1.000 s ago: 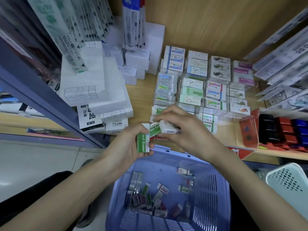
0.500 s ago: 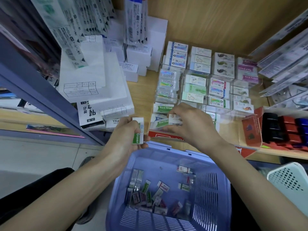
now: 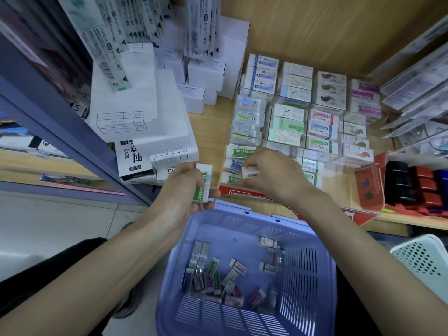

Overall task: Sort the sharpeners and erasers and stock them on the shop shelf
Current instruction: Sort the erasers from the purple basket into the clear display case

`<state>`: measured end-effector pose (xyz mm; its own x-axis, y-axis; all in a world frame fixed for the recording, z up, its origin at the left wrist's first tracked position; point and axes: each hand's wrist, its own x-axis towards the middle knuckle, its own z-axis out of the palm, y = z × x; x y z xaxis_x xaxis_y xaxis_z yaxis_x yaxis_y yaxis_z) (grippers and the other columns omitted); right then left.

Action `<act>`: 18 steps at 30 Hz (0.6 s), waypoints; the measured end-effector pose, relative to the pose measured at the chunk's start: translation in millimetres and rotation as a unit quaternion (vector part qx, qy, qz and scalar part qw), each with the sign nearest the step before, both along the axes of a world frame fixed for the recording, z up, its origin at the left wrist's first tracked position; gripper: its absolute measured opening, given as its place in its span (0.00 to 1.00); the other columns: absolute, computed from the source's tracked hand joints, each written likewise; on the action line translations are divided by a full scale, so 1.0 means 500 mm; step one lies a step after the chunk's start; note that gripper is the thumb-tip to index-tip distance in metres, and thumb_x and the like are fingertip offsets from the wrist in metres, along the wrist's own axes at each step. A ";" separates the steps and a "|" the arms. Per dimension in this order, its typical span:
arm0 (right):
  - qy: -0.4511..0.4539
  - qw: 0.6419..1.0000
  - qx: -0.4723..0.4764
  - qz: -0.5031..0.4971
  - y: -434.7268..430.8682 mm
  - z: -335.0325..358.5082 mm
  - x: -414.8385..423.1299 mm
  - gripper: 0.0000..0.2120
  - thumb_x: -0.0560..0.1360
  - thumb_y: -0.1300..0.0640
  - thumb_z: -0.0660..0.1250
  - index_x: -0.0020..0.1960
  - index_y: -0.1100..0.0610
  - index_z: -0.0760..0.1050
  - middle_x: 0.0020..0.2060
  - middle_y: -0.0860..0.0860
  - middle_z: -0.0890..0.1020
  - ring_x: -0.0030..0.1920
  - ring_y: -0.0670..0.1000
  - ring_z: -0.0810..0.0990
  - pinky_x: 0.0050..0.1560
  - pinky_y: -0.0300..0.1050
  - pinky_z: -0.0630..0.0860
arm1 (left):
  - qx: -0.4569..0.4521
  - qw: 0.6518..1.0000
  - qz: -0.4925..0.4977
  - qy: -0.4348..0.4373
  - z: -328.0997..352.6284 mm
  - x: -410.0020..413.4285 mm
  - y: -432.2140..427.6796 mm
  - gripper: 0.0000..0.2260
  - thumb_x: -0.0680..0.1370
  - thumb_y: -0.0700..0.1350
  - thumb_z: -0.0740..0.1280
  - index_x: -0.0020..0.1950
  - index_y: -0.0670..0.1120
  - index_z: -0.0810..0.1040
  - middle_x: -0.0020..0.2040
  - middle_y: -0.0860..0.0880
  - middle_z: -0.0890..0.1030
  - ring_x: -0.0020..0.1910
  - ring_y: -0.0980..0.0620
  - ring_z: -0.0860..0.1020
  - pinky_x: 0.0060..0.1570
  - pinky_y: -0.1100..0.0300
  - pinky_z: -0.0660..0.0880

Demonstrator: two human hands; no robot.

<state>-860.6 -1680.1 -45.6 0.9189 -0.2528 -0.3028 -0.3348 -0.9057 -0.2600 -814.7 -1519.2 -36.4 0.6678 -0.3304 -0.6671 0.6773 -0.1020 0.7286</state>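
A second ago the two hands met above the basket (image 3: 230,224), the right one gathering pieces beside the left; now the right hand (image 3: 274,175) has gone forward to the shelf (image 3: 211,122), at 12 o'clock from the basket, and its grip pinches a small white eraser (image 3: 251,171) low over the Hard Eraser packs (image 3: 238,151) in the front-left bay of the clear display (image 3: 322,158). Whether that piece already rests on the stack cannot be told. The left hand (image 3: 179,190), at 9 o'clock from the right, waits with its grip closed round a green-and-white eraser (image 3: 203,184), held upright just off the shelf edge. This looks like the placing step: one piece going in, the next ready. Plenty of loose erasers (image 3: 213,275) lie at 6 o'clock on the basket floor, so the stocking is probably far from done
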 end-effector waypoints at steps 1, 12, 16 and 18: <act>-0.015 1.000 0.018 -0.006 -0.003 0.003 -0.005 0.12 0.73 0.45 0.69 0.51 0.51 0.78 0.54 0.49 0.76 0.54 0.52 0.75 0.46 0.45 0.71 | -0.005 1.000 -0.005 -0.002 0.003 -0.001 0.000 0.14 0.75 0.30 0.54 0.45 0.46 0.74 0.34 0.46 0.80 0.29 0.51 0.80 0.26 0.62 0.74; -0.161 0.932 0.325 0.012 0.017 0.033 -0.062 0.16 0.70 0.66 0.72 0.58 0.58 0.78 0.51 0.49 0.75 0.51 0.40 0.75 0.53 0.29 0.68 | -0.026 0.991 -0.094 -0.092 0.009 -0.016 0.002 0.19 0.74 0.31 0.65 0.61 0.47 0.71 0.54 0.40 0.81 0.53 0.38 0.80 0.45 0.56 0.74; -0.151 0.936 0.314 -0.047 0.001 0.024 -0.085 0.12 0.70 0.62 0.73 0.53 0.57 0.77 0.47 0.48 0.75 0.42 0.32 0.73 0.44 0.24 0.66 | -0.003 0.985 -0.123 -0.123 0.005 -0.020 -0.002 0.18 0.74 0.33 0.68 0.59 0.49 0.72 0.54 0.45 0.81 0.48 0.48 0.81 0.40 0.62 0.73; -0.165 0.947 0.261 -0.093 -0.013 0.009 -0.095 0.12 0.70 0.59 0.73 0.53 0.55 0.78 0.47 0.45 0.75 0.41 0.33 0.72 0.42 0.26 0.66 | 0.011 0.984 -0.121 -0.133 0.003 -0.019 -0.003 0.19 0.73 0.35 0.69 0.61 0.48 0.72 0.52 0.51 0.81 0.47 0.53 0.79 0.43 0.62 0.73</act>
<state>-908.2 -1686.5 -41.3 0.9395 -0.3147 -0.1353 -0.2984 -0.5581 -0.7743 -824.3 -1520.6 -34.7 0.7234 -0.4877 -0.4888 0.4174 -0.2551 0.8722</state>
